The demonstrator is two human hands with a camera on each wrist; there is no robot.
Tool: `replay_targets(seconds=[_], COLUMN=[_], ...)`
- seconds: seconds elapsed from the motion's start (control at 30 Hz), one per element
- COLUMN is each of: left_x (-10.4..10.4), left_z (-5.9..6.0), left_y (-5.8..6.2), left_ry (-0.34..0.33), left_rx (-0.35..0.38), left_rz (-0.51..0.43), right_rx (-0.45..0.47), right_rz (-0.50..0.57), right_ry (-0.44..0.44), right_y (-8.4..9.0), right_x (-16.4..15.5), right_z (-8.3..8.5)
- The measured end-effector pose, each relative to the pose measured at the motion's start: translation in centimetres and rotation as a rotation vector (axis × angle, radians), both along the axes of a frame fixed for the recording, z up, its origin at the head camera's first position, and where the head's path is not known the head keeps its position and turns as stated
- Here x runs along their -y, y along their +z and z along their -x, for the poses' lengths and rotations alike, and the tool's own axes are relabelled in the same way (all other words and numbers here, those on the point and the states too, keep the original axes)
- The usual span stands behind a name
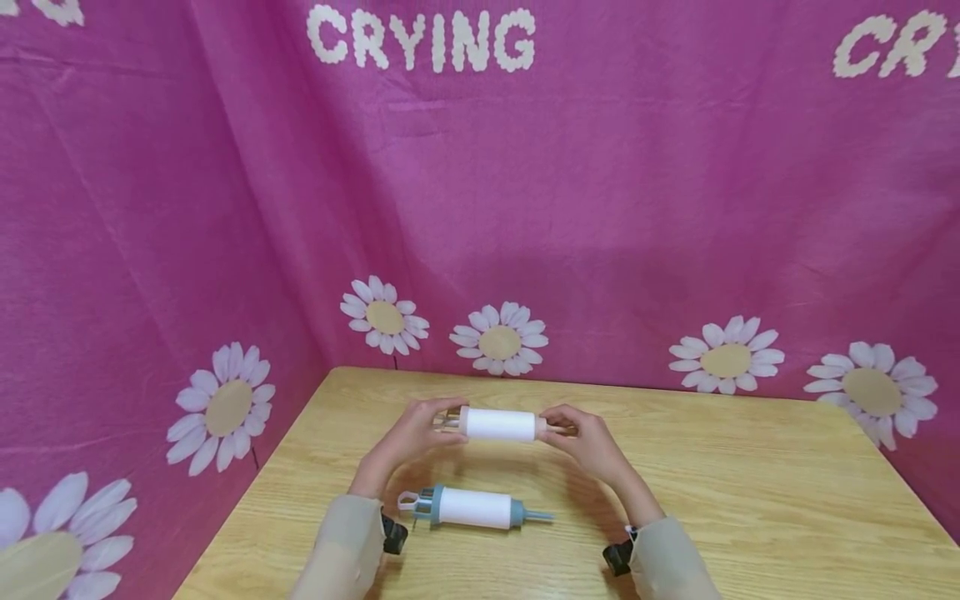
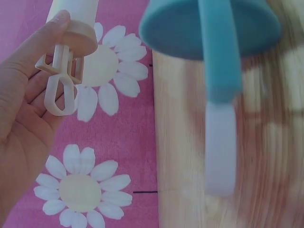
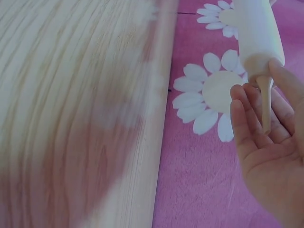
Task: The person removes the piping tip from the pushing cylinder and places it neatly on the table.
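Both hands hold a syringe-shaped tool level, with a white barrel and beige ends. At its left end my left hand grips the beige collar, thumb on the near side, fingers beyond. The loop-ended plunger sticks out over that palm in the left wrist view. My right hand pinches the other end, its thumb at the beige cap and the thin nozzle lying between thumb and fingers. Nearer me, a second such tool with blue-green ends and a white loop lies on the table.
The wooden table meets a magenta cloth with daisies and lettering at its back and left. A black wrist camera sits on the left wrist, another camera on the right.
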State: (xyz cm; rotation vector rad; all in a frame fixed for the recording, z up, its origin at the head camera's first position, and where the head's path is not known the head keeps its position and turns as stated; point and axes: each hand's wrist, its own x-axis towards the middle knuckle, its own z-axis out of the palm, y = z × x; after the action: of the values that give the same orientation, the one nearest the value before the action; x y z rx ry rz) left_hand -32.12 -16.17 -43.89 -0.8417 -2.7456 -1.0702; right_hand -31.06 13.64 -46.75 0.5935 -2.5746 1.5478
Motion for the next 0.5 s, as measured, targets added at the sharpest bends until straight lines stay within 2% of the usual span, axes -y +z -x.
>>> replay_targets(seconds=[0.2,0.5], left_x=[-1.4,-3.8], left_z=[0.0,0.2], left_y=[0.0,0.1], left_ry=[-0.022,-0.066], left_rx=[0.038,0.026], left_rz=[-0.018,-0.015], right_rx=[0.016,-0.006], right_rz=[0.009,0.031], right_ry=[-0.024,-0.065], right_y=[0.0,-0.1], right_x=[-1.5,-3.7], right_z=[-0.8,-1.4])
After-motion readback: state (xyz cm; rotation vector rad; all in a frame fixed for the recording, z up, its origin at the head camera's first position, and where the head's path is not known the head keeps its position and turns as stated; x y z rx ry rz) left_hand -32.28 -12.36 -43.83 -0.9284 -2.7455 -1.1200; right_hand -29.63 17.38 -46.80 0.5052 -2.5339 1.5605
